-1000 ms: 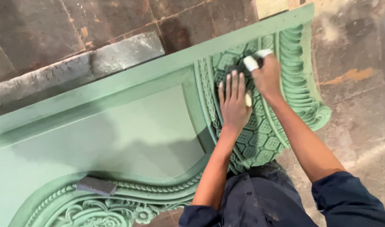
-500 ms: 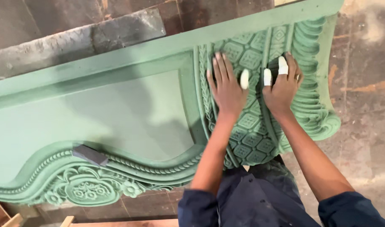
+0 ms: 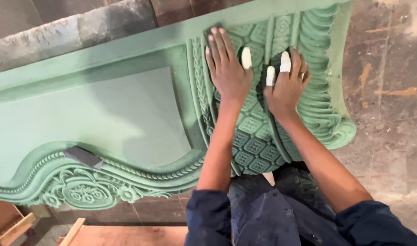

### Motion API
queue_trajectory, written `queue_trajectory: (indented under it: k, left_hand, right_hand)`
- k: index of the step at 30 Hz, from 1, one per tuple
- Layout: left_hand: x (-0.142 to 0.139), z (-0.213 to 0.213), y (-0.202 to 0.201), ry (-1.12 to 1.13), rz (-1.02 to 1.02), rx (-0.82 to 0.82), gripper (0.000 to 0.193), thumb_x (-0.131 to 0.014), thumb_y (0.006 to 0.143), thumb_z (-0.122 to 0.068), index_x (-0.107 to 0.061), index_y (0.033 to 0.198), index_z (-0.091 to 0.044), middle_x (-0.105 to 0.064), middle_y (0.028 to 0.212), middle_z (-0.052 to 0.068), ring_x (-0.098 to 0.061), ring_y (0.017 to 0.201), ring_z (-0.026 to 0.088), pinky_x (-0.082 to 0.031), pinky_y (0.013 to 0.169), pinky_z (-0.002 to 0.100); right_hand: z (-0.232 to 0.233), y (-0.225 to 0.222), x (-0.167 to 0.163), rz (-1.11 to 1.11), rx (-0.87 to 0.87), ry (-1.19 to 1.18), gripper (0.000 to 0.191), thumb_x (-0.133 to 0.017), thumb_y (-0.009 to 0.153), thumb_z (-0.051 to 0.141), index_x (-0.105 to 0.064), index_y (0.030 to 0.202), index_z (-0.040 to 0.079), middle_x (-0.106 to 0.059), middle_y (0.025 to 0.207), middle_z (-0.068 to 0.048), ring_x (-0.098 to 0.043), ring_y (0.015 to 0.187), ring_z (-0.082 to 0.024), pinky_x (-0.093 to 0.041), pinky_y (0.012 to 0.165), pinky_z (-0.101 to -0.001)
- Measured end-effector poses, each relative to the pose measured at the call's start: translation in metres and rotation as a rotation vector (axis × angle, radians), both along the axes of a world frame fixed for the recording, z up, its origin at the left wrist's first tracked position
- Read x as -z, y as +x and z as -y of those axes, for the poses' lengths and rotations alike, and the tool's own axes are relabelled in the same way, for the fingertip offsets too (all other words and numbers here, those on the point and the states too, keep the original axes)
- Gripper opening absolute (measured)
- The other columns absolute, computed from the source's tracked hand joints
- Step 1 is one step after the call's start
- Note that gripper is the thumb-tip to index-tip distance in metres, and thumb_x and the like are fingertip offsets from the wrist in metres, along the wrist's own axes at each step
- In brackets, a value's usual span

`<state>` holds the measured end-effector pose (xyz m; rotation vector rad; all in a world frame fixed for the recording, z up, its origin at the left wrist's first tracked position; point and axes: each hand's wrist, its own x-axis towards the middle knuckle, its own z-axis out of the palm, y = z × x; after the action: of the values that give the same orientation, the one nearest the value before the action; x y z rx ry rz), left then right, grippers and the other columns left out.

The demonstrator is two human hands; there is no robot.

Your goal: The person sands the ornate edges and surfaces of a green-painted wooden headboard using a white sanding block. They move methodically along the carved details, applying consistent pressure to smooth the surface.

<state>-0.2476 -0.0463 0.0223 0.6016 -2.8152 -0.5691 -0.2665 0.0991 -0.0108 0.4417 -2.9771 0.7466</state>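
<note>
Your left hand (image 3: 227, 68) lies flat on the carved panel (image 3: 126, 114), fingers together and stretched out over a dark sanding pad (image 3: 213, 30) that peeks out at the fingertips, near the panel's top edge; thumb has a white wrap. Your right hand (image 3: 287, 84) sits just beside it toward the scroll edge (image 3: 320, 91), fingers curled and pressing a second dark pad (image 3: 277, 59) into the groove betw. the diamond band (image 3: 251, 136) and the scrolls — two of its fingers are wrapped white too.

Progress, as a guess only: the whole panel is an even matte green, flat field and carving alike, so the coat looks done and you're at the rubbing-down stage. The diamond band's upper part is where both hands work; the lower part of the band, the scrolls and the floral carving (image 3: 81, 191) along the panel's lower left show no hand on them. I can't tell from the finish which parts are already smoothed. A spare grey block (image 3: 83, 157) rests on the panel just above the floral carving, well apart from both hands.

Vs. half a sec ago: left hand has slid up the panel toward the top edge; right hand has kept about the same spot by the scrolls. The grey block hasn't shifted on the panel.
</note>
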Motion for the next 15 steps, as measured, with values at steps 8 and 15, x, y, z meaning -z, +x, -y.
queue_trajectory:
  k: [8,15]
  left_hand:
    - [-0.013,-0.026,0.003,0.000,-0.002,0.098,0.063,-0.050,0.109,-0.033,-0.032,0.159,0.001,-0.032,0.169,0.014,-0.030,0.158,0.028,-0.018,0.134,0.049]
    - [0.001,-0.050,0.047,-0.145,0.315,0.219,0.073,-0.049,0.097,-0.030,-0.030,0.162,-0.004,-0.030,0.170,0.012,-0.026,0.159,0.024,-0.008,0.129,0.051]
  right_hand:
    - [0.002,0.001,0.005,-0.041,0.020,-0.106,0.040,-0.053,0.111,0.020,-0.051,0.146,0.000,-0.046,0.157,-0.020,-0.043,0.142,-0.042,-0.026,0.117,-0.0569]
    - [0.004,0.000,0.007,-0.059,0.037,-0.195,0.031,-0.053,0.110,0.013,-0.057,0.139,0.003,-0.052,0.151,-0.018,-0.047,0.140,-0.037,-0.027,0.117,-0.0556]
